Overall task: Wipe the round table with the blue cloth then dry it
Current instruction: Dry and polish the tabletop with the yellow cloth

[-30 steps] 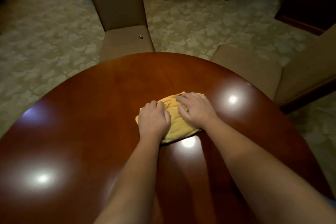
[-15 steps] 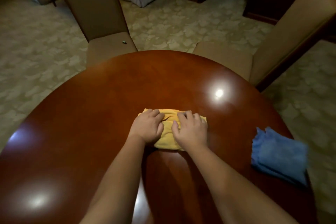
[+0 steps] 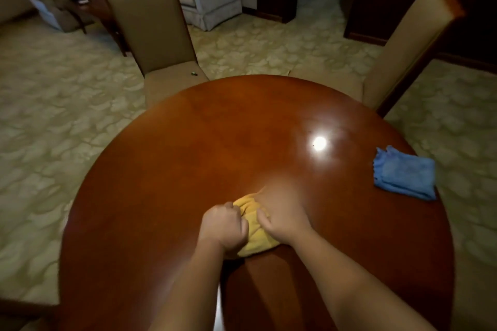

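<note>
Both hands bunch a yellow cloth on the glossy round wooden table.

The left hand [image 3: 224, 228] is fisted around the soft, crumpled yellow cloth [image 3: 254, 234]; the motion-blurred right hand [image 3: 282, 219] presses and clutches its other side. The folded, fuzzy blue cloth [image 3: 404, 176] lies near the round table [image 3: 188, 156]'s right edge, well apart.

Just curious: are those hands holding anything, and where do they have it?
Both hands, left and right, press a bunched yellow cloth against the table, one on each side.
</note>
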The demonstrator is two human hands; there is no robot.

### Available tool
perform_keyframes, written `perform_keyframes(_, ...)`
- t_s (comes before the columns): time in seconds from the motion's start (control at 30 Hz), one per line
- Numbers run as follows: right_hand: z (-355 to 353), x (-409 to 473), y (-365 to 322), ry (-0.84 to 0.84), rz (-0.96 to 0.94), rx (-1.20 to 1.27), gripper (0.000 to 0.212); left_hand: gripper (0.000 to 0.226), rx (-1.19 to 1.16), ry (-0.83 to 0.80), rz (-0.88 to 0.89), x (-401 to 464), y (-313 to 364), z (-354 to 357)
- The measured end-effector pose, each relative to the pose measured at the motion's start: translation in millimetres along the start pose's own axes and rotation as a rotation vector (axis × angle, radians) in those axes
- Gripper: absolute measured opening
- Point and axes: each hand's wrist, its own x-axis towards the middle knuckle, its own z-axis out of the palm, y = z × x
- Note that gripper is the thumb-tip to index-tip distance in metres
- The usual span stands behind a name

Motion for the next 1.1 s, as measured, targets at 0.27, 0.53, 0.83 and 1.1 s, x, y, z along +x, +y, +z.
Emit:
perform_keyframes(0.27,-21,-57,-15,-0.102,-0.035,0.011,0.033,0.036,-0.068,-0.018,0.017,-58,29,6)
perform_keyframes(0.53,-41,-115,19,-0.097,0.000,0.009,0.027,0.038,-0.307,0.116,0.177,-75,73,9)
perform_keyframes(0.83,-39,-68,63,-0.074,-0.088,-0.020,0.032,0.021,-0.347,0.277,0.159,-17,82,20)
perform_keyframes(1.1,-40,8,122,-0.052,-0.118,-0.029,0.037,0.025,-0.253,0.341,0.111,74,89,6)
